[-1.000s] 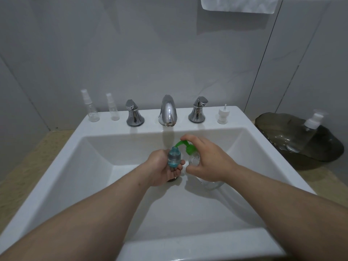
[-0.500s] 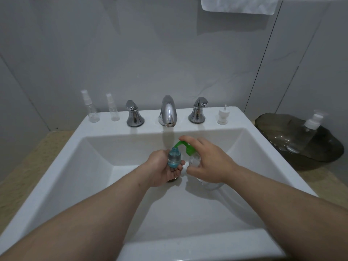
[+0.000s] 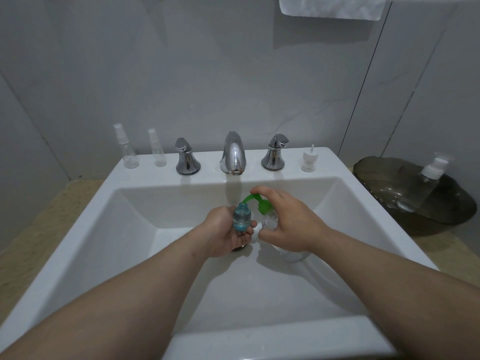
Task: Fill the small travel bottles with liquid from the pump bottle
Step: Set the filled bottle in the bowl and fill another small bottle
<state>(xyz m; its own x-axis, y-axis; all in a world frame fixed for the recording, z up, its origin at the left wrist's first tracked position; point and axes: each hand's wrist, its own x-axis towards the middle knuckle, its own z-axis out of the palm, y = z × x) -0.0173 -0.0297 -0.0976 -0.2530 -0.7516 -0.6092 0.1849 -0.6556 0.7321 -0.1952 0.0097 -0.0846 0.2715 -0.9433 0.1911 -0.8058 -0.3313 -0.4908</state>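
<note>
- Head view: over the white sink (image 3: 259, 341), directly in front of the chrome spout (image 3: 233, 154), the person's left hand (image 3: 226, 233) is curled round a blue travel bottle (image 3: 242, 220), held upright above the basin floor.
- Just right of it, still in front of the spout, the right hand (image 3: 288, 224) wraps the clear pump bottle (image 3: 270, 222), forefinger resting atop its green pump head (image 3: 259, 202); the nozzle tip meets the travel bottle's mouth.
- The two hands sit close together, each clamped on its own bottle.
- Left of the spout, beyond one tap handle (image 3: 187, 157), stand two clear spray bottles (image 3: 126, 149).
- Right of the spout, past the other handle (image 3: 275, 153), stands a white pump cap (image 3: 309, 159).
- Far right of the spout, a dark glass dish (image 3: 389, 172) holds a white-topped bottle (image 3: 426, 185).
</note>
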